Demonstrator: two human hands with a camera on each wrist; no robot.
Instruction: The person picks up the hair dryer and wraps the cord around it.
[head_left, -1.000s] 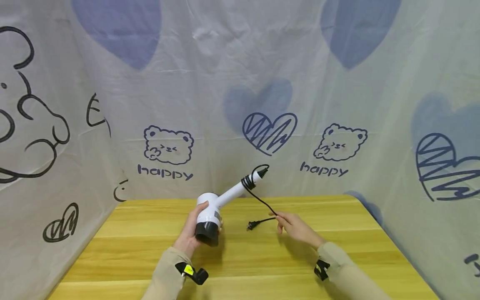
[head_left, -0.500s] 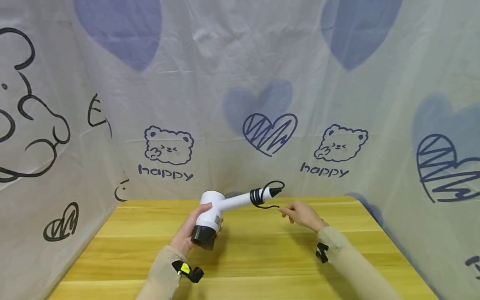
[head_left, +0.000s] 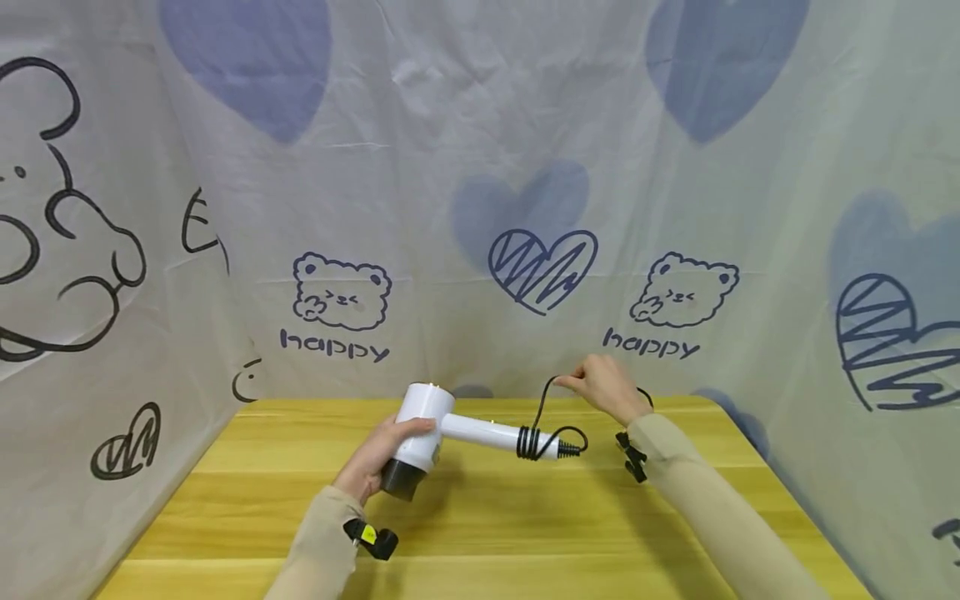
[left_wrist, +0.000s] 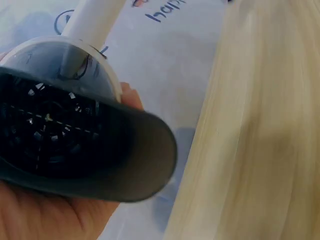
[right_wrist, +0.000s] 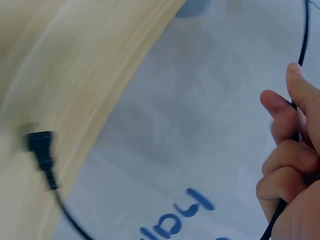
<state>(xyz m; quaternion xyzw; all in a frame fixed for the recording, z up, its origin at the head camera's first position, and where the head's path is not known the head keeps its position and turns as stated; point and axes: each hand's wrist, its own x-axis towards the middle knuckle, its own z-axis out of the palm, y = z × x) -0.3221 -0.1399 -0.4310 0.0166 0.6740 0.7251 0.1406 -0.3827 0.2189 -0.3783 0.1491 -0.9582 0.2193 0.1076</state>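
A white hair dryer (head_left: 480, 431) is held above the table by my left hand (head_left: 381, 452), which grips its barrel with the thumb on top. The dryer's dark nozzle (left_wrist: 150, 155) fills much of the left wrist view. Its handle points right, with a black cord (head_left: 528, 443) wound in several turns near the end. From the coil, the cord rises to my right hand (head_left: 606, 385), whose curled fingers and thumb pinch it. In the right wrist view, the cord runs through that hand, and the plug (right_wrist: 41, 145) dangles at the left, somewhat blurred.
A wooden table (head_left: 510, 533) lies under both hands. White cloth (head_left: 450, 350) with printed hearts and bears hangs behind it and at both sides, close to the table's far edge.
The dryer's handle has swung down from pointing up-right to slightly below level. My right hand has risen and moved right and away, holding the cord. One more turn of cord cannot be confirmed.
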